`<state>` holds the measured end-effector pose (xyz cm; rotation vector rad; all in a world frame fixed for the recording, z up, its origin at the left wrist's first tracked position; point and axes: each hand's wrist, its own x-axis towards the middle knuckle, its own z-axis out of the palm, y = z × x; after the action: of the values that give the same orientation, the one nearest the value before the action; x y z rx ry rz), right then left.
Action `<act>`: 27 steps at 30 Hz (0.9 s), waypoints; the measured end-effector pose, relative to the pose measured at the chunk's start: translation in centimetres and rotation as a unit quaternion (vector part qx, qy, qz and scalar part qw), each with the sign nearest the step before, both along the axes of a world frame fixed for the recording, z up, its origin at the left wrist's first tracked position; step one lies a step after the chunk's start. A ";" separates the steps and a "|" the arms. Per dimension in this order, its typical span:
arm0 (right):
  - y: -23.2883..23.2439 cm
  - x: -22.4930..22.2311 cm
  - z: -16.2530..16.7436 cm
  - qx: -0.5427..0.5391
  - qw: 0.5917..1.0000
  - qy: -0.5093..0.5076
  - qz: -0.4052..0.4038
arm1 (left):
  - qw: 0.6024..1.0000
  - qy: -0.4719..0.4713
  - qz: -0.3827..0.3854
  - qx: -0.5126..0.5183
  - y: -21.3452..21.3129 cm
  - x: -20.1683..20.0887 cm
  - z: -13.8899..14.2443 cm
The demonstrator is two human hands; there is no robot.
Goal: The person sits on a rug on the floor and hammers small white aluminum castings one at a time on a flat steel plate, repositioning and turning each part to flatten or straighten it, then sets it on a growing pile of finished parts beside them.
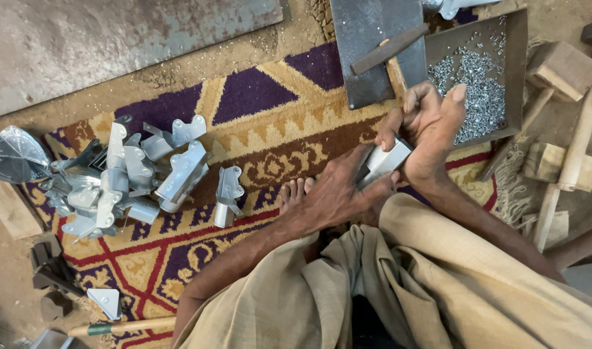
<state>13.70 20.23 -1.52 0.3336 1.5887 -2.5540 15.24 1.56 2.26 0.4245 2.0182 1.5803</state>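
Note:
I sit on a patterned rug (270,123) with my bare toes (294,191) showing below my hands. My left hand (338,194) and my right hand (428,126) both hold one bent grey sheet-metal bracket (385,161) between them, just above my lap. The left hand grips its lower end, while the right hand closes over its upper end. A hammer (386,52) with a wooden handle lies on a steel plate (373,39) just beyond my right hand.
A pile of several similar metal brackets (140,178) lies on the rug at left. A metal tray (512,77) holds many small silver rivets (477,90). Wooden blocks and sticks (564,116) lie at right. A large metal sheet (95,39) covers the upper left.

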 end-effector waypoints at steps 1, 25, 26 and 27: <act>0.0 -0.1 0.1 0.007 1.000 0.001 0.001 | 1.000 0.001 -0.002 -0.011 0.1 0.0 0.0; 5.8 3.3 -3.2 0.576 0.811 0.028 0.099 | 0.990 0.071 0.108 -0.064 -3.2 -2.5 -10.0; 5.9 3.3 -3.4 0.575 0.812 0.022 0.099 | 0.990 0.078 0.107 -0.057 -3.2 -2.7 -10.3; 5.9 3.2 -3.6 0.573 0.813 0.016 0.099 | 0.989 0.085 0.106 -0.049 -3.1 -2.9 -10.5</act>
<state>16.90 26.16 -5.10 0.1728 2.7901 -1.1547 12.36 -1.53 -8.24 0.3247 2.3278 1.6050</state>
